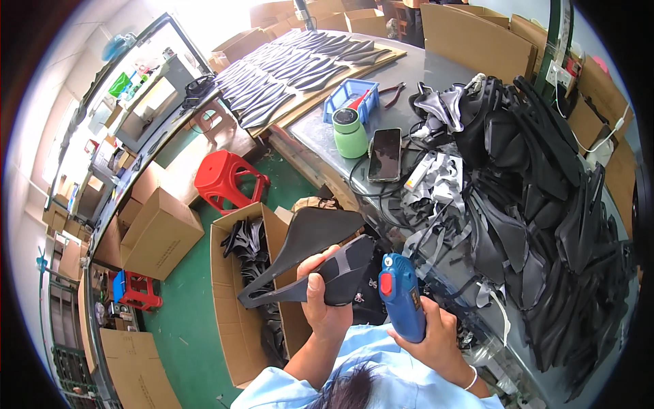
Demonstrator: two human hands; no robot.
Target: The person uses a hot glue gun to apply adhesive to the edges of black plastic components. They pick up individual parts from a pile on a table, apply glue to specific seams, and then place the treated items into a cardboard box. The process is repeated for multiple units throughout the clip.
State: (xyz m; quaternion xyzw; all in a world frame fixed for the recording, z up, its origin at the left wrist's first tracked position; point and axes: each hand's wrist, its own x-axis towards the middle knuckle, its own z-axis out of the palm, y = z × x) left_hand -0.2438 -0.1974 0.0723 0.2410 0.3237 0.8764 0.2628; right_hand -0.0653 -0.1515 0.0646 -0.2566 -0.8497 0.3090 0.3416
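Note:
My left hand [324, 303] grips a black bicycle saddle piece [336, 268], thumb on the near side and fingers behind it. The piece is wide at one end and narrows to a forked tip with a slot, and a grey strip crosses its face. Behind it shows another dark saddle-shaped panel [313, 235]; whether the two are joined I cannot tell. In my right hand [437, 339] is a blue handheld power tool [405, 307] with a red button, held upright just right of the saddle piece. The fingers wrap its lower body.
A large pile of black saddle covers [538, 204] fills the metal table's right side. Grey strips [443, 180], a phone [385, 155], a green bottle [349, 131] and a blue basket [351, 100] lie nearer. An open carton [228, 327] and red stool [225, 178] stand left.

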